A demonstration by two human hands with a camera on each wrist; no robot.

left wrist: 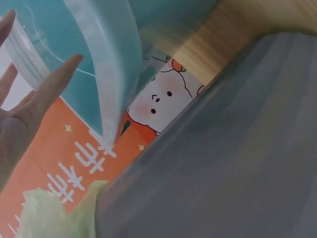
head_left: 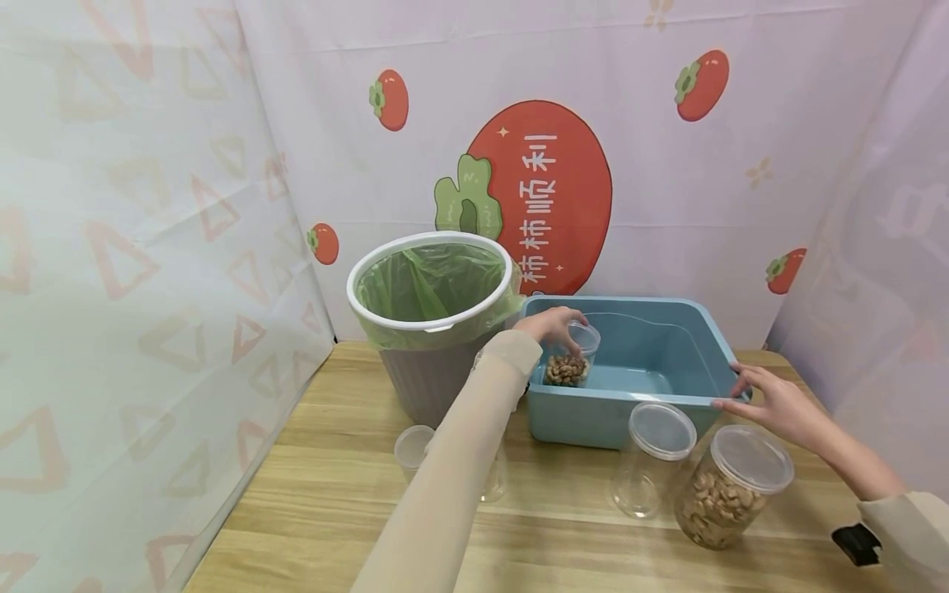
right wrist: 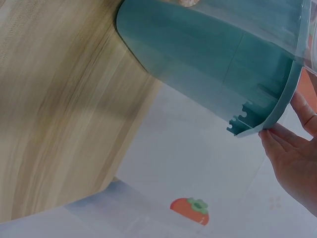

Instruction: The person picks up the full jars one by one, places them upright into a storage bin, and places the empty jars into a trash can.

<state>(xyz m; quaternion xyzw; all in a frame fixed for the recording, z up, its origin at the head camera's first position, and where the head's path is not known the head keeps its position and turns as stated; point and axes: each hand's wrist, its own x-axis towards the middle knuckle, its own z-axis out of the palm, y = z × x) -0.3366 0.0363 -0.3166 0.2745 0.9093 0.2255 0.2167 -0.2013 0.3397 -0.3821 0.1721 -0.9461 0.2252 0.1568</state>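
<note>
Inside the blue plastic tub (head_left: 615,416), a lidded clear jar of brown nuts (head_left: 567,371) stands near the left wall. My left hand (head_left: 552,326) is over this jar, thumb and fingers around its lid in the head view. The left wrist view shows that hand (left wrist: 25,109) with thumb and fingers spread above the tub's rim; the jar is hidden there. At the front right corner, my right hand (head_left: 778,403) grips the tub's rim. Its fingers (right wrist: 299,106) and thumb lie on either side of that corner in the right wrist view.
A grey bin (head_left: 423,379) with a green liner stands left of the tub. Before the tub are an empty lidded jar (head_left: 645,473) and a jar of cashews (head_left: 719,498). A small jar (head_left: 413,449) sits beside my left forearm, which partly covers another clear container (head_left: 495,482).
</note>
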